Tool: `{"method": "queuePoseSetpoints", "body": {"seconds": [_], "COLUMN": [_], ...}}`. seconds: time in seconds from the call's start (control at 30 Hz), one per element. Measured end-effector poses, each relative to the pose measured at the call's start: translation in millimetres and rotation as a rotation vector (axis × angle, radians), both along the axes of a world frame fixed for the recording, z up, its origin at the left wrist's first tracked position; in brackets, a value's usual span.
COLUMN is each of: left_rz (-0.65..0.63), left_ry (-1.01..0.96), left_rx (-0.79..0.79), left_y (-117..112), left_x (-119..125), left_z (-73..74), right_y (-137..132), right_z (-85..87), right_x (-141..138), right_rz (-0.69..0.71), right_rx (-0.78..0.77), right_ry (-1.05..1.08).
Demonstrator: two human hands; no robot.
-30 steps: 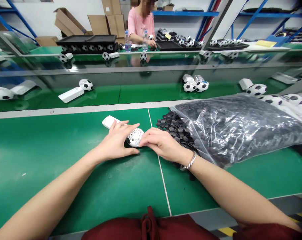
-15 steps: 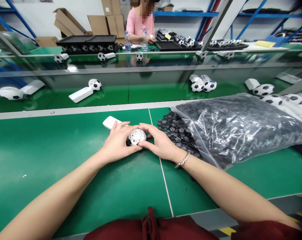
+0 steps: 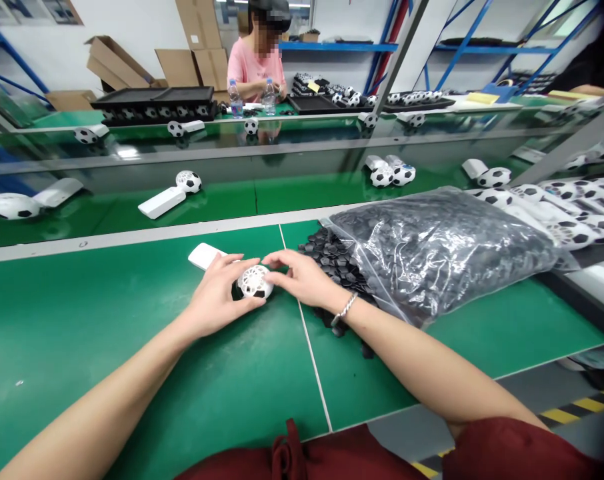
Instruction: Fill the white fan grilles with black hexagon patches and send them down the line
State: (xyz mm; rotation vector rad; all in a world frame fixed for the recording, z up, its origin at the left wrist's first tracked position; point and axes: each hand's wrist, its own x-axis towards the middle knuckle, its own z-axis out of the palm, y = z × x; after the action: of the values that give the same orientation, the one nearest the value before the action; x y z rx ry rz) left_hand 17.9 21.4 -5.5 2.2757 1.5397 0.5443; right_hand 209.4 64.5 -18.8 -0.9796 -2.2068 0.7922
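Ball-shaped fan head [image 3: 255, 281], white lattice shell with a few black patches, resting on the green bench [image 3: 107, 320], its white handle [image 3: 205, 255] pointing away. The left hand [image 3: 216, 293] cups the head, fingers curled around it; the right hand [image 3: 302, 277] pinches its far edge with the fingertips. The shell looks light, rigid and probably brittle; best gripped around its rim. Loose black patches [image 3: 339, 257] spill from the plastic bag [image 3: 442, 250] just beside.

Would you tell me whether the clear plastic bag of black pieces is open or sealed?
Open: the plastic bag lies on its side and black pieces spill from its mouth onto the green table.
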Motion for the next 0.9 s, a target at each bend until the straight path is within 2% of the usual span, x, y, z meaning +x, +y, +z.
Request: {"method": "queuePoseSetpoints", "body": {"seconds": [0.1,0.13,0.23,0.37,0.57,0.8,0.9], "left_rz": [-0.015,-0.027,-0.084,-0.148,-0.032,-0.167,-0.194], "left_ry": [0.040,0.046,0.053,0.066,-0.043,-0.100,-0.107], "left_rx": [-0.015,-0.020,-0.048,-0.128,-0.154,-0.209,-0.212], "left_y": [1.1,1.7,3.6,1.1,-6.7,-4.3,-3.1], "left_x": [-2.3,-3.2,-6.5,-6.6,3.8,-3.3,-5.3], "left_z": [-0.5,0.1,3.9,8.0,4.0,7.4,8.2], "right_y": [22.2,27.3,30.6,15.8,3.2,5.1,1.4], "right_z": [3.5,3.4,1.8,3.2,12.5,18.6,18.3], "right_x": [17.3,22.1,28.4,19.5,9.1,30.9,35.6], "right_rz": [-0.239,-0.274,-0.231,-0.161,-0.212,-0.247,-0.163], "right_rx": [0.190,0.239,0.310,0.342,0.331,0.243,0.164], "right_ry": [-0.343,-0.474,-0.704,-0.780,-0.928,-0.856,-0.755]}}
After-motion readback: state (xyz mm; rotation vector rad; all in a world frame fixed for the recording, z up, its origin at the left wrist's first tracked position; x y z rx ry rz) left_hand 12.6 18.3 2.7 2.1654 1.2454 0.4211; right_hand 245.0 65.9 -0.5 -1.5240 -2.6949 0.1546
